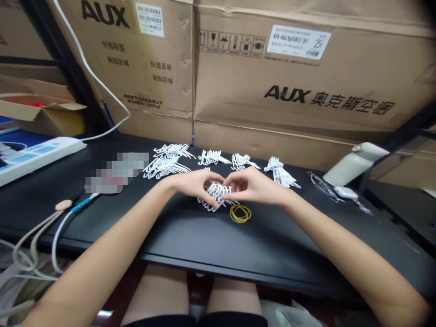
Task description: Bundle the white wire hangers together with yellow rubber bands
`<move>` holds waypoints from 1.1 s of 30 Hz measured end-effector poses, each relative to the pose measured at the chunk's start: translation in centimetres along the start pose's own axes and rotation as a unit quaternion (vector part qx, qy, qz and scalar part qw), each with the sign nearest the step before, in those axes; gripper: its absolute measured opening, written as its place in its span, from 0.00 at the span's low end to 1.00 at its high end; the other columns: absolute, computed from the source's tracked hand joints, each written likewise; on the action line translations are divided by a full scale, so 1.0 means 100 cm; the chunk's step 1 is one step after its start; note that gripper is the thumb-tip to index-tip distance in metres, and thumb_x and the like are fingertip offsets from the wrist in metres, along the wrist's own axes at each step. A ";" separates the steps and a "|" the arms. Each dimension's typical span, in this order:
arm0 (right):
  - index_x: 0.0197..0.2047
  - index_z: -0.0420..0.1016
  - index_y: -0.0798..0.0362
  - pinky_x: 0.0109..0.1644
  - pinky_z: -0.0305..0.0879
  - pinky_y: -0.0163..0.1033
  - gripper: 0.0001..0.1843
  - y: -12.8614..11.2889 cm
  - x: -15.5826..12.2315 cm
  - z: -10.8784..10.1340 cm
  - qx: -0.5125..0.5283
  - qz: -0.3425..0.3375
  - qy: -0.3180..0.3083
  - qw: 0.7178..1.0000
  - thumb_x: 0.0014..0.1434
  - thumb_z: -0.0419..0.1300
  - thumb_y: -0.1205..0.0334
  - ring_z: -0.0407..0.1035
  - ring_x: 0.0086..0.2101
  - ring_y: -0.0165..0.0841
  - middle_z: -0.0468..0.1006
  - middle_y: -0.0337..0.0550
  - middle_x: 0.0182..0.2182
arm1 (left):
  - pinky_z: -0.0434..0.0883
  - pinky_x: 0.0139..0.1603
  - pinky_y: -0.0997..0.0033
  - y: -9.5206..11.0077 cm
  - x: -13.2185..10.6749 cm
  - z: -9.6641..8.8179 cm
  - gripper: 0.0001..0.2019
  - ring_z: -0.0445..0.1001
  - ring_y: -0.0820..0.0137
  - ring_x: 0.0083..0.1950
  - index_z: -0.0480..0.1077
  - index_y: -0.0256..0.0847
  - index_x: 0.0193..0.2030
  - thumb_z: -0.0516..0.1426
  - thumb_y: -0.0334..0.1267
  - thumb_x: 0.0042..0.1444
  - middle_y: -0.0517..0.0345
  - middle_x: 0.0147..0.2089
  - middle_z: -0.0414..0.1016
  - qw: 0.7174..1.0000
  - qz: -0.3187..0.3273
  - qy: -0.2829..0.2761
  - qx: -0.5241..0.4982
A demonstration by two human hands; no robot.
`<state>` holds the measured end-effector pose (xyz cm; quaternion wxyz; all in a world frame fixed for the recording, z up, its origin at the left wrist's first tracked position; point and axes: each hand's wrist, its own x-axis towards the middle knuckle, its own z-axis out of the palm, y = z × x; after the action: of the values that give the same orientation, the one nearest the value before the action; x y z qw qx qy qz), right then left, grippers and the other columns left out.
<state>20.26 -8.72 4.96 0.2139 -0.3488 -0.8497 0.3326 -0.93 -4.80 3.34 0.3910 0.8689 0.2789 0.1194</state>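
Observation:
My left hand [194, 182] and my right hand [254, 185] meet over the middle of the black table [204, 240]. Together they pinch a small stack of white plastic hooks [215, 194], fingers curled around it from both sides. Just right of the stack, yellow rubber bands [240, 213] lie flat on the table, below my right hand. Several more bundles of white hooks lie in a row behind my hands: a large one [166, 161] at the left, two in the middle [211, 157] [242, 161], and one [281, 171] at the right.
Big AUX cardboard boxes [293, 86] wall off the back of the table. A white power strip [34, 154] and cables [51, 227] lie at the left. A white desk lamp [354, 163] and a clear plastic bag [320, 185] are at the right.

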 end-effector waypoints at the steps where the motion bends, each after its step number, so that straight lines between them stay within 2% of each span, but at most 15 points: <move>1: 0.36 0.76 0.57 0.29 0.67 0.33 0.17 0.001 0.000 0.001 0.013 0.005 0.002 1.000 0.47 0.67 0.54 0.70 0.25 0.29 0.76 0.39 0.23 | 0.62 0.27 0.75 -0.001 0.000 0.000 0.24 0.68 0.72 0.28 0.74 0.42 0.46 0.66 0.45 0.39 0.61 0.30 0.74 1.000 -0.003 -0.010 0.015; 3: 0.36 0.75 0.57 0.31 0.70 0.35 0.18 0.003 0.001 0.005 0.071 0.030 0.000 0.997 0.46 0.68 0.53 0.73 0.25 0.31 0.77 0.40 0.23 | 0.57 0.23 0.75 0.000 0.000 -0.002 0.20 0.62 0.75 0.23 0.76 0.40 0.42 0.64 0.46 0.42 0.64 0.24 0.70 0.999 0.002 -0.031 0.017; 6: 0.35 0.74 0.58 0.31 0.73 0.39 0.20 0.006 0.004 0.008 0.168 0.091 0.011 0.981 0.43 0.70 0.53 0.75 0.26 0.35 0.79 0.43 0.23 | 0.55 0.22 0.76 0.000 0.001 -0.002 0.16 0.58 0.77 0.22 0.77 0.38 0.37 0.63 0.48 0.45 0.64 0.23 0.69 0.999 0.016 -0.045 -0.001; 9: 0.32 0.73 0.59 0.31 0.74 0.40 0.21 0.009 0.007 0.010 0.212 0.131 0.042 0.968 0.39 0.72 0.54 0.76 0.25 0.35 0.79 0.44 0.22 | 0.54 0.22 0.76 -0.001 0.003 0.002 0.17 0.56 0.77 0.22 0.77 0.36 0.35 0.61 0.49 0.48 0.63 0.23 0.68 0.999 0.026 -0.033 -0.007; 13: 0.32 0.73 0.59 0.31 0.75 0.39 0.21 0.011 0.008 0.011 0.223 0.125 0.064 0.965 0.38 0.72 0.56 0.75 0.24 0.34 0.79 0.43 0.22 | 0.56 0.23 0.77 -0.006 0.009 0.013 0.19 0.59 0.77 0.23 0.75 0.34 0.34 0.62 0.51 0.46 0.62 0.23 0.68 0.999 0.021 0.003 -0.029; 16: 0.33 0.72 0.58 0.32 0.74 0.39 0.20 0.013 0.008 0.010 0.215 0.113 0.067 0.968 0.40 0.71 0.56 0.75 0.25 0.34 0.79 0.43 0.23 | 0.58 0.25 0.77 -0.008 0.013 0.018 0.20 0.63 0.76 0.25 0.75 0.33 0.35 0.62 0.51 0.45 0.60 0.25 0.70 0.999 0.021 0.024 -0.040; 19: 0.40 0.71 0.57 0.34 0.74 0.39 0.21 0.013 0.009 0.003 0.208 0.096 0.074 0.971 0.46 0.69 0.56 0.75 0.27 0.33 0.79 0.43 0.26 | 0.61 0.26 0.76 -0.009 0.014 0.019 0.19 0.65 0.75 0.26 0.75 0.33 0.37 0.61 0.49 0.47 0.59 0.27 0.72 0.996 0.002 0.052 -0.076; 21: 0.44 0.69 0.56 0.34 0.73 0.39 0.21 0.012 0.009 -0.003 0.193 0.083 0.112 0.971 0.49 0.66 0.55 0.74 0.27 0.32 0.79 0.43 0.28 | 0.64 0.29 0.75 -0.009 0.014 0.018 0.18 0.68 0.73 0.28 0.75 0.34 0.39 0.61 0.48 0.48 0.57 0.30 0.75 0.987 -0.017 0.090 -0.133; 24: 0.39 0.73 0.55 0.34 0.70 0.37 0.16 0.009 0.007 -0.012 0.101 0.050 0.178 0.977 0.50 0.65 0.54 0.72 0.29 0.32 0.78 0.43 0.30 | 0.69 0.39 0.70 -0.007 0.013 0.017 0.18 0.73 0.70 0.35 0.74 0.34 0.42 0.61 0.46 0.50 0.53 0.35 0.78 0.966 -0.022 0.125 -0.226; 26: 0.34 0.75 0.55 0.33 0.68 0.37 0.14 0.005 0.004 -0.016 0.038 0.032 0.157 0.986 0.52 0.64 0.53 0.71 0.30 0.32 0.78 0.43 0.30 | 0.70 0.43 0.67 -0.005 0.013 0.017 0.17 0.75 0.68 0.37 0.74 0.35 0.43 0.61 0.45 0.51 0.51 0.36 0.78 0.955 -0.009 0.122 -0.272; 29: 0.32 0.77 0.55 0.29 0.67 0.36 0.13 0.000 0.000 -0.015 0.012 0.014 0.107 0.994 0.56 0.59 0.53 0.70 0.25 0.31 0.78 0.42 0.27 | 0.70 0.45 0.66 -0.002 0.013 0.019 0.16 0.76 0.66 0.40 0.75 0.34 0.41 0.60 0.46 0.52 0.50 0.39 0.78 0.937 0.011 0.130 -0.323; 33: 0.34 0.78 0.54 0.28 0.67 0.36 0.11 0.003 0.001 -0.008 0.013 -0.003 0.114 0.993 0.57 0.59 0.57 0.70 0.23 0.30 0.78 0.42 0.27 | 0.73 0.42 0.65 0.002 0.014 0.021 0.19 0.76 0.67 0.38 0.73 0.34 0.45 0.61 0.45 0.52 0.50 0.39 0.77 0.915 0.000 0.156 -0.372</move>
<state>20.84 -8.18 5.31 0.3148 -0.3796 -0.8163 0.3007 1.22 -5.39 2.08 0.6376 0.6310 0.2713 0.3488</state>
